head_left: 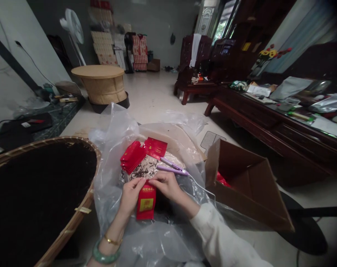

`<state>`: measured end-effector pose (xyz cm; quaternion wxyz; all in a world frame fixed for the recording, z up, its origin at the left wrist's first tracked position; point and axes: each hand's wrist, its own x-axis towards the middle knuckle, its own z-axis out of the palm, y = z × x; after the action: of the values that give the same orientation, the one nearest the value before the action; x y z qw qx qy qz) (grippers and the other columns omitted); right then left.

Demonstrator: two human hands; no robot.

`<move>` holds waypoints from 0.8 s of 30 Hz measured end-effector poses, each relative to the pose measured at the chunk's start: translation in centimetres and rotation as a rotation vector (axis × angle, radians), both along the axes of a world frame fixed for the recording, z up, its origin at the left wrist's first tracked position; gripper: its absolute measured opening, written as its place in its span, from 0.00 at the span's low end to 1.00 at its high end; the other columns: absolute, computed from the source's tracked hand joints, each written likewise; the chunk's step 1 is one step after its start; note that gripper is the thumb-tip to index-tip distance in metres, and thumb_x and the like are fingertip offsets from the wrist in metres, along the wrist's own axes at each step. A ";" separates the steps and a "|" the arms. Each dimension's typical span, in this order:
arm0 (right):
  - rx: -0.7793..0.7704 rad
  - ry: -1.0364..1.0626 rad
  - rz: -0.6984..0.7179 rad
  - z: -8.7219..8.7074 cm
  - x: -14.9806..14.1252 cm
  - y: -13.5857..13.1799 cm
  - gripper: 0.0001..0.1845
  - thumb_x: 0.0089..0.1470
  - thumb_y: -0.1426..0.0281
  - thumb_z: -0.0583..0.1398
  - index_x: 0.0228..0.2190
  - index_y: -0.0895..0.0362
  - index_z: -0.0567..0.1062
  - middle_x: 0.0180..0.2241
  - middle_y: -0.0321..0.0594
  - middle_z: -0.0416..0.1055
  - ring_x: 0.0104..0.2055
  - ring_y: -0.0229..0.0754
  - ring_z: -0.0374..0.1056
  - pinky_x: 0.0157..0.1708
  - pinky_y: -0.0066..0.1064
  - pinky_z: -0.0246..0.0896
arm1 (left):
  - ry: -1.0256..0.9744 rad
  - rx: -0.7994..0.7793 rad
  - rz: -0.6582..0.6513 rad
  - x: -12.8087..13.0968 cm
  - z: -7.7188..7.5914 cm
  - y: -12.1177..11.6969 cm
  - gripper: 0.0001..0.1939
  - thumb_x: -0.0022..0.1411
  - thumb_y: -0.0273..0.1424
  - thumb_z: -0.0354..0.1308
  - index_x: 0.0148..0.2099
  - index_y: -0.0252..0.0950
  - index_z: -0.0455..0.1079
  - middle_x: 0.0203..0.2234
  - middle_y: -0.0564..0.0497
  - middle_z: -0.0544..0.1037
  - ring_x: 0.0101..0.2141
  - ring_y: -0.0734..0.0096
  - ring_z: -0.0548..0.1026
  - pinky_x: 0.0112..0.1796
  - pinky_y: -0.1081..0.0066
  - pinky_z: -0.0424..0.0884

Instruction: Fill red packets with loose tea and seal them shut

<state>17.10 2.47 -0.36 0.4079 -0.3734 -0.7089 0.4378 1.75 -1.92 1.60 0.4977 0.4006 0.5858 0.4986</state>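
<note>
Between my two hands hangs a red tea packet [146, 200] with gold lettering and a yellow label. My left hand [133, 191] pinches its top edge on the left side. My right hand [167, 185] pinches the same edge from the right. Just beyond, a purple heat sealer [172, 170] with a white cord lies with its jaws apart. A pile of red packets [133, 155] rests behind the hands, and another red packet [156, 145] lies flat beside it. Loose dark tea leaves [142, 168] are scattered on the pale surface under them.
A large woven basket [94, 155] of dark leaves stands at my left. Clear plastic sheeting [113, 129] surrounds the work spot. On the right is an open cardboard box [241, 193] with something red inside. A long dark wooden table [257, 118] lies farther right.
</note>
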 end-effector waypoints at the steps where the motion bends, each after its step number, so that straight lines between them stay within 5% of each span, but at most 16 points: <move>1: -0.017 0.008 0.001 0.1 0.2 0.0 0.20 0.55 0.53 0.62 0.26 0.57 0.79 0.27 0.41 0.75 0.29 0.40 0.68 0.32 0.30 0.61 | -0.004 -0.007 -0.017 -0.4 0.2 -0.1 0.24 0.43 0.51 0.66 0.27 0.33 0.75 0.25 0.48 0.79 0.29 0.64 0.75 0.30 0.71 0.71; 8: -0.212 0.087 -0.050 0.1 1.9 0.3 0.25 0.52 0.49 0.61 0.24 0.59 0.77 0.22 0.39 0.70 0.24 0.38 0.62 0.25 0.28 0.57 | -0.126 -0.087 0.037 -2.3 1.5 0.1 0.32 0.40 0.53 0.68 0.39 0.31 0.75 0.37 0.38 0.81 0.33 0.59 0.79 0.33 0.66 0.76; 13: -0.125 0.055 0.006 0.4 0.5 -0.7 0.21 0.51 0.52 0.63 0.28 0.58 0.79 0.26 0.40 0.73 0.28 0.40 0.66 0.31 0.31 0.61 | 0.179 0.053 -0.020 -1.0 1.5 0.1 0.17 0.44 0.46 0.65 0.26 0.35 0.75 0.23 0.48 0.79 0.28 0.64 0.76 0.31 0.70 0.72; 18: -0.029 -0.015 0.035 1.2 0.4 -1.1 0.19 0.55 0.56 0.61 0.24 0.58 0.78 0.24 0.39 0.71 0.28 0.39 0.65 0.31 0.30 0.60 | 0.256 0.106 -0.037 -0.1 0.9 -0.3 0.16 0.48 0.45 0.60 0.25 0.36 0.74 0.22 0.49 0.78 0.27 0.63 0.75 0.31 0.70 0.71; 24: -0.381 0.224 0.079 -1.1 1.2 -1.1 0.19 0.52 0.56 0.64 0.27 0.60 0.78 0.19 0.35 0.69 0.19 0.34 0.61 0.20 0.25 0.57 | 0.193 0.070 -0.022 -1.0 -0.7 0.7 0.22 0.50 0.49 0.58 0.32 0.34 0.76 0.29 0.44 0.81 0.32 0.59 0.78 0.34 0.67 0.73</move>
<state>18.32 1.33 -1.47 0.3887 -0.3645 -0.5779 0.6182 0.76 -1.24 0.88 0.4299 0.4703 0.6090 0.4724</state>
